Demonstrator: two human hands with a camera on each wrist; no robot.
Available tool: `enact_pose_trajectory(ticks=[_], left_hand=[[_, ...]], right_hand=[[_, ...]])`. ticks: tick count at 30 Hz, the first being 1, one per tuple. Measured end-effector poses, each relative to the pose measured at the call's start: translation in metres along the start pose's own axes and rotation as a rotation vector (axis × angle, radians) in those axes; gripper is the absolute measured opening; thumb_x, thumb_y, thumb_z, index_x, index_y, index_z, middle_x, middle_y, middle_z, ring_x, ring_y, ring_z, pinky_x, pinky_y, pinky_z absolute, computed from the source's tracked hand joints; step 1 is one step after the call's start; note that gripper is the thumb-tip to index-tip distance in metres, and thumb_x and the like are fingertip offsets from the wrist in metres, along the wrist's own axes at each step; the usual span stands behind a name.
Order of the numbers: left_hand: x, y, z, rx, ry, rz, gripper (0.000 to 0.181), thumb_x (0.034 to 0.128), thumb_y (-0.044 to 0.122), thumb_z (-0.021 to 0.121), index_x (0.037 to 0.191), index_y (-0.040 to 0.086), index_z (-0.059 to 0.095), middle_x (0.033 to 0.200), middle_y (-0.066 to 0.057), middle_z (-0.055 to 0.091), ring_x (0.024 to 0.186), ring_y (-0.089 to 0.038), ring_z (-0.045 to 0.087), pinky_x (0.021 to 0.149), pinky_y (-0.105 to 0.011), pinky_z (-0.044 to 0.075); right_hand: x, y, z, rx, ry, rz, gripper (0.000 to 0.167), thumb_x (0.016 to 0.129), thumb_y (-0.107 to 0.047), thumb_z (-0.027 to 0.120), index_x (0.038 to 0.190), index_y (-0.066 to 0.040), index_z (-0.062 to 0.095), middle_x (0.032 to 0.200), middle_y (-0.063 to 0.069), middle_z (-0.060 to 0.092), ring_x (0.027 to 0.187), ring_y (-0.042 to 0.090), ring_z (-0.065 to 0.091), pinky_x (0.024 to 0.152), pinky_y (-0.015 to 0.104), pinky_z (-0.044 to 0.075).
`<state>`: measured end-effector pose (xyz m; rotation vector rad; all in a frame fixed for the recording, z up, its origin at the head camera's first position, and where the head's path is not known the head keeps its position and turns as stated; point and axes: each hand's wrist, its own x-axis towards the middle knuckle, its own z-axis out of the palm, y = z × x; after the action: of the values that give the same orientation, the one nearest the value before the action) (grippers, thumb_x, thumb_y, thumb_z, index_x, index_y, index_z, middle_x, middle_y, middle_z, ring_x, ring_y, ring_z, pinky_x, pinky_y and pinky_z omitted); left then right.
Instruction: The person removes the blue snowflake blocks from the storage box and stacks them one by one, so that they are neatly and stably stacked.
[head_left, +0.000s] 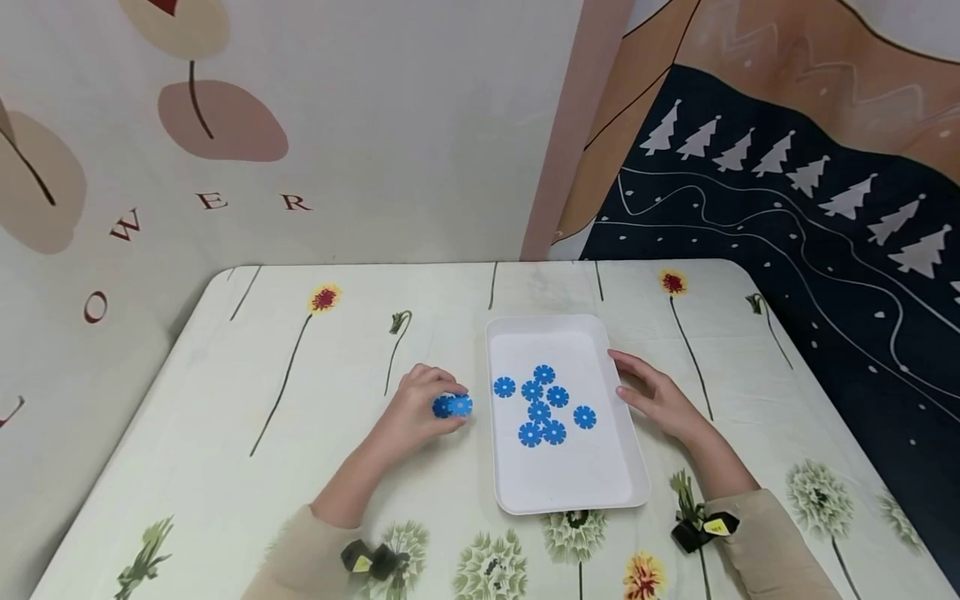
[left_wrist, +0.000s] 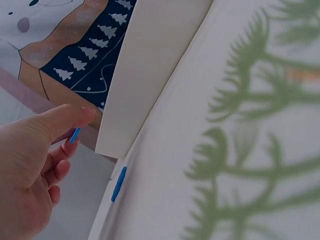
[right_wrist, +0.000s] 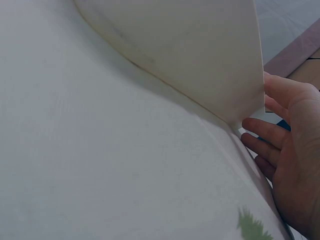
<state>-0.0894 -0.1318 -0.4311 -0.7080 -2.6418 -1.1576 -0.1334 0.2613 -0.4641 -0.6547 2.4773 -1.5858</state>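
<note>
My left hand [head_left: 423,404] is left of the white tray [head_left: 570,483] and pinches a blue notched plastic disc [head_left: 461,406] between thumb and fingers. Partly behind that one, a second blue disc [head_left: 441,407] shows; in the left wrist view a blue disc [left_wrist: 118,184] lies on the cloth near the tray's side. Several more such discs [head_left: 557,396] lie flat inside the tray, some close together or touching. At the tray's right side rests my right hand [head_left: 663,404], its fingertips touching the wall, fingers fairly straight in the right wrist view [right_wrist: 295,145].
A flower-printed cloth [head_left: 247,508] covers the table. Behind it stand a pale wall [head_left: 420,150] with letters and a dark panel [head_left: 720,192] with printed trees. A black band with a yellow label is on each sleeve.
</note>
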Motion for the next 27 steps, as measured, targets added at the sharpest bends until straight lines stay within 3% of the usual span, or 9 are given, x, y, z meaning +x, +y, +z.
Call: enact_pose_trajectory(ticks=[12, 27], left_hand=[[-0.007, -0.018, -0.002, -0.081, -0.022, -0.146, 0.032, 0.0703, 0.010, 0.085, 0.099, 0.010, 0.072, 0.102, 0.003, 0.060, 0.099, -0.017, 0.046, 0.082, -0.039, 0.040], [-0.009, -0.031, 0.001, -0.083, -0.035, -0.173, 0.030, 0.0703, 0.009, 0.085, 0.098, 0.010, 0.072, 0.100, 0.003, 0.061, 0.097, -0.018, 0.047, 0.083, -0.039, 0.040]], right_hand=[[0.001, -0.001, 0.000, -0.002, 0.000, 0.000, 0.054, 0.095, -0.003, 0.058, 0.145, -0.002, 0.038, 0.140, 0.024, 0.042, 0.131, 0.043, 0.034, 0.098, 0.010, 0.026], [0.001, -0.002, 0.000, 0.013, 0.001, 0.000, 0.054, 0.095, -0.003, 0.058, 0.145, -0.001, 0.038, 0.140, 0.025, 0.042, 0.131, 0.042, 0.034, 0.098, 0.010, 0.026]])
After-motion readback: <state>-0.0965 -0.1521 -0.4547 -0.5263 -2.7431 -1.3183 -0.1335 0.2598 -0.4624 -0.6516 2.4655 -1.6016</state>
